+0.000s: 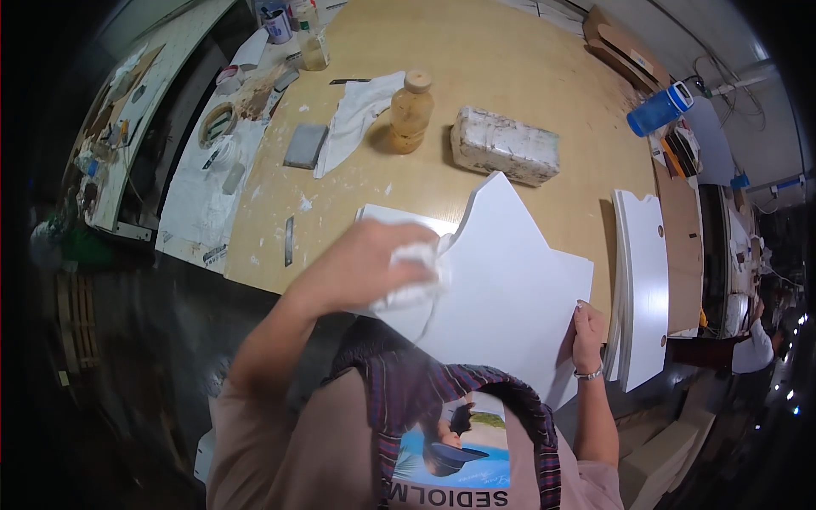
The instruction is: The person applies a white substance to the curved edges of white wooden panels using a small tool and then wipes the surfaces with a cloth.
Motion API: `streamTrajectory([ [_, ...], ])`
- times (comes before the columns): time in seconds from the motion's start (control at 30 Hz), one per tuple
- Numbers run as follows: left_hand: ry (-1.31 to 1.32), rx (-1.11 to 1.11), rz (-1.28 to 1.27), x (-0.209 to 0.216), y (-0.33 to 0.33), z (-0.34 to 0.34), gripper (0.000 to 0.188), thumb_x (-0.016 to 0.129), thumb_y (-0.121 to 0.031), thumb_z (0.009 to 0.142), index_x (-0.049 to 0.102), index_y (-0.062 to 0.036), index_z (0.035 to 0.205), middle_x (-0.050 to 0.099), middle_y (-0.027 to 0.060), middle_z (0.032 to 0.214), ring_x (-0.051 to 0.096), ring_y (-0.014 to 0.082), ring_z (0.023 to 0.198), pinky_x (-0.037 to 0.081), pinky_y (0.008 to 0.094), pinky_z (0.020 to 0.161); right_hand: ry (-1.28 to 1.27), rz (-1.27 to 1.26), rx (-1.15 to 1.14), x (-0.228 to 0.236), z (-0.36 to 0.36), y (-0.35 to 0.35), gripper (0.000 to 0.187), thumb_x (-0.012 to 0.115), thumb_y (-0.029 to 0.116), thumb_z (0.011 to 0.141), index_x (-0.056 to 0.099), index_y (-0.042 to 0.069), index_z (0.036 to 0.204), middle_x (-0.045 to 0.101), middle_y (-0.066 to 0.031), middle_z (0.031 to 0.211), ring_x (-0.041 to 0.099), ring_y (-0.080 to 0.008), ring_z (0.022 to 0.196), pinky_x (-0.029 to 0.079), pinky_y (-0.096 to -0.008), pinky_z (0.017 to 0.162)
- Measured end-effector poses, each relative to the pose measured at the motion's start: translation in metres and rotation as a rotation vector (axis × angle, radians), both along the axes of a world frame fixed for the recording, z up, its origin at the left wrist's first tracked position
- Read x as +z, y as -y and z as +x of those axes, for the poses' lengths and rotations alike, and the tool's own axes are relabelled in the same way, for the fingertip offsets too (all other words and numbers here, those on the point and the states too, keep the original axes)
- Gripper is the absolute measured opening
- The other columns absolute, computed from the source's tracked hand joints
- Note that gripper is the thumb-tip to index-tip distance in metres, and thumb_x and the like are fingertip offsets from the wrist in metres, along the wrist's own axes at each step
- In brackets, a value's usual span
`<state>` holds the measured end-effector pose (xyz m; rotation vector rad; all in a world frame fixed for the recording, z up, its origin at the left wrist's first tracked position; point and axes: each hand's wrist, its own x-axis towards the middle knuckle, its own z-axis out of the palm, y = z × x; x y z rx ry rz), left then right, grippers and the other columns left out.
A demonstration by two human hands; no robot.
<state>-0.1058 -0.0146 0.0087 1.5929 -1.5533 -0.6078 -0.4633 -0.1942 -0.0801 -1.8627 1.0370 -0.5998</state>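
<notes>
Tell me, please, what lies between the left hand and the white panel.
In the head view, a bunched white cloth, gripped by the left hand, lies between it and the white panel.

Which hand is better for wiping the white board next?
Probably the left hand: it already holds the bunched white cloth at the left side of the white board. The right hand grips the board's right edge, so it seems better for steadying.

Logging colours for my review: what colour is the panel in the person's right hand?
The panel is white, as the head view shows best.
</notes>
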Motion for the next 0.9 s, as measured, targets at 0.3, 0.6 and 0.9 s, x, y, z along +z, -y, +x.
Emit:
streamTrajectory([
  [0.3, -0.118, 0.048, -0.108, 0.016, 0.041, -0.016, 0.059, 0.071, -0.005, 0.074, 0.050, -0.0033, 0.129, 0.059, 0.0145, 0.113, 0.064, 0.0150, 0.080, 0.050, 0.0284, 0.078, -0.042, -0.043, 0.010, 0.005, 0.009, -0.006, 0.043, 0.044, 0.029, 0.097, 0.028, 0.004, 0.065, 0.022, 0.0013, 0.061, 0.022, -0.0091, 0.060, 0.021, -0.0294, 0.051],
  [0.6, -0.666, 0.398, -0.192, -0.008, 0.073, 0.038, 0.011, 0.065, -0.006, 0.084, 0.063, 0.0008, 0.092, 0.064, 0.0014, 0.078, 0.058, 0.0059, 0.065, 0.046, 0.0206, 0.057, -0.034, 0.001, -0.069, 0.004, -0.009, -0.012, 0.044, 0.044, 0.030, 0.098, 0.028, 0.005, 0.065, 0.022, 0.0032, 0.063, 0.021, -0.0087, 0.060, 0.020, -0.0283, 0.051],
  [0.9, -0.637, 0.157, 0.060, -0.001, 0.071, 0.021, 0.015, 0.066, -0.009, 0.083, 0.062, -0.0001, 0.095, 0.064, 0.0022, 0.078, 0.058, 0.0067, 0.067, 0.046, 0.0215, 0.060, -0.059, 0.002, -0.162, 0.005, -0.018, -0.014, 0.044, 0.044, 0.029, 0.098, 0.028, 0.005, 0.065, 0.023, 0.0029, 0.062, 0.021, -0.0086, 0.060, 0.020, -0.0276, 0.051],
])
